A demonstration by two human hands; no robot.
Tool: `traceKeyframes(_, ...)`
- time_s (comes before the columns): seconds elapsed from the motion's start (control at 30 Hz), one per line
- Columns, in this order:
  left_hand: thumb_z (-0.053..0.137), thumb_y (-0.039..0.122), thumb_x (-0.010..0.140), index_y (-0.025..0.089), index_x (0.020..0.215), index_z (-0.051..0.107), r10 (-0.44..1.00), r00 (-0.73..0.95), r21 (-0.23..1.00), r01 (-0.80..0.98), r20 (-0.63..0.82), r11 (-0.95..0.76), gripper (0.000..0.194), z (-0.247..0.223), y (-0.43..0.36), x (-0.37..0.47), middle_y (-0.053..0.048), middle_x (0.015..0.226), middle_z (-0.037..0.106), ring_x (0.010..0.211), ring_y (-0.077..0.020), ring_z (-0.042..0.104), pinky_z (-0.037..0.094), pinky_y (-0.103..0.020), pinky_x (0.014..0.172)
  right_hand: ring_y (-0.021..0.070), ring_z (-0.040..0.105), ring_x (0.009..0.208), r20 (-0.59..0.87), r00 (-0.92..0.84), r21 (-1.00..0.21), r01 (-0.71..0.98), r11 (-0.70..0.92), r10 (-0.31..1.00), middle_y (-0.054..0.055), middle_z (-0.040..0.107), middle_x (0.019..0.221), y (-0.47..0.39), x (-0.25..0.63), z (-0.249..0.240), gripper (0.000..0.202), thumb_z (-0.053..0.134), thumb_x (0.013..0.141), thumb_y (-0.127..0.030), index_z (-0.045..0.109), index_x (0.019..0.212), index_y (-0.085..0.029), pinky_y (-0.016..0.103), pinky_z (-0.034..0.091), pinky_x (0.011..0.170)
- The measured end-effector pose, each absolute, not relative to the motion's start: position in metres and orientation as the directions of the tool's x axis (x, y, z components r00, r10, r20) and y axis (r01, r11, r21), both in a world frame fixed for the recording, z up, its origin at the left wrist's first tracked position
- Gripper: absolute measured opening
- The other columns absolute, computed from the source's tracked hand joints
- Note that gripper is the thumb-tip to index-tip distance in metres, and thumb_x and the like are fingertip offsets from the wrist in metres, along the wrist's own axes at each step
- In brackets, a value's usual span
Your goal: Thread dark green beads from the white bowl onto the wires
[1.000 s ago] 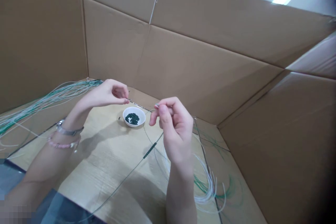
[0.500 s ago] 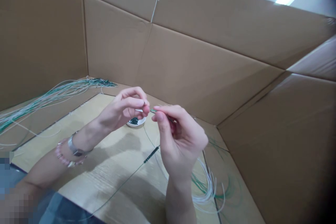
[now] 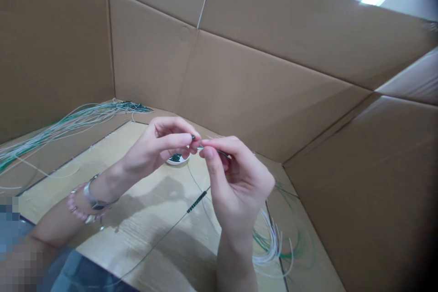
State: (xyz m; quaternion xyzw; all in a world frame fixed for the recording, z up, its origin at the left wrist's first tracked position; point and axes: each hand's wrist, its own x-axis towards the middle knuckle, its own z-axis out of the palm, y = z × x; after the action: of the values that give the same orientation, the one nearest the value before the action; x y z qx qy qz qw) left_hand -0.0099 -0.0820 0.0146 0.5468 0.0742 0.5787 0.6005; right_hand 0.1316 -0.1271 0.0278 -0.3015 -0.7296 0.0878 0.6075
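Note:
My left hand (image 3: 167, 139) pinches a small dark bead (image 3: 193, 137) between thumb and fingertips. Close against it, my right hand (image 3: 236, 178) is closed on a thin green wire (image 3: 224, 153), whose end shows at the fingertips. Whether the bead touches the wire I cannot tell. Below the hands, a row of dark green bead-like pieces (image 3: 197, 201) sits on a thin cord (image 3: 153, 246) that runs down toward the front edge. Behind my left hand stands a small white dish (image 3: 178, 161) holding dark pieces, partly hidden by the fingers.
A long bundle of white and green wires (image 3: 68, 127) with dark ends lies along the left wall. Coiled white and green wires (image 3: 270, 246) rest right of my right forearm. Cardboard walls (image 3: 267, 86) enclose the pale board (image 3: 143, 205).
My left hand has moved slightly right toward my right fingertips, and the dark bead now shows in its pinch. My right hand has stayed almost in place.

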Motion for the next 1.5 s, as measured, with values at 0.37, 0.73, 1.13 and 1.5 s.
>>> traceKeyframes(0.37,0.073,0.016,0.071,0.022,0.073,0.071,0.768,0.310,0.739,-0.606,0.560,-0.294,0.006,0.015,-0.086,-0.008,0.002,0.063,0.063,0.055,-0.0075,0.055,0.047,-0.017,0.050,0.0083,0.051,0.063,0.888,-0.047,-0.417,0.342,0.842,0.458,-0.002,0.065,0.078,-0.128,0.132,0.029,0.018,0.060,0.080,-0.006,0.063,0.088,-0.022,0.023,0.041,0.051)
traceKeyframes(0.73,0.076,0.020,0.070,0.017,0.070,0.066,0.687,0.175,0.688,-0.401,0.706,-0.605,0.010,0.013,-0.082,-0.013,0.000,0.063,0.064,0.056,-0.0093,0.058,0.049,-0.020,0.051,0.0077,0.055,0.061,0.892,-0.091,-0.374,0.405,0.834,0.444,-0.003,0.064,0.076,-0.126,0.133,0.028,0.018,0.061,0.081,-0.007,0.063,0.089,-0.023,0.022,0.044,0.050)
traceKeyframes(1.13,0.073,0.007,0.069,0.022,0.079,0.071,0.316,0.063,0.316,0.000,0.947,-0.949,0.019,0.020,-0.090,-0.024,0.000,0.067,0.070,0.061,-0.0122,0.063,0.051,-0.024,0.054,0.0072,0.054,0.058,0.916,-0.121,-0.269,0.524,0.808,0.384,-0.004,0.064,0.072,-0.128,0.131,0.027,0.015,0.059,0.082,-0.008,0.060,0.086,-0.022,0.022,0.045,0.050)
traceKeyframes(1.5,0.076,0.011,0.067,0.021,0.076,0.070,0.332,0.027,0.331,0.020,0.943,-0.943,0.014,0.020,-0.093,-0.022,0.001,0.065,0.069,0.059,-0.0123,0.063,0.051,-0.025,0.053,0.0073,0.057,0.058,0.961,-0.072,-0.175,0.583,0.793,0.266,-0.004,0.068,0.076,-0.135,0.126,0.025,0.021,0.064,0.077,-0.006,0.061,0.088,-0.023,0.022,0.049,0.050)
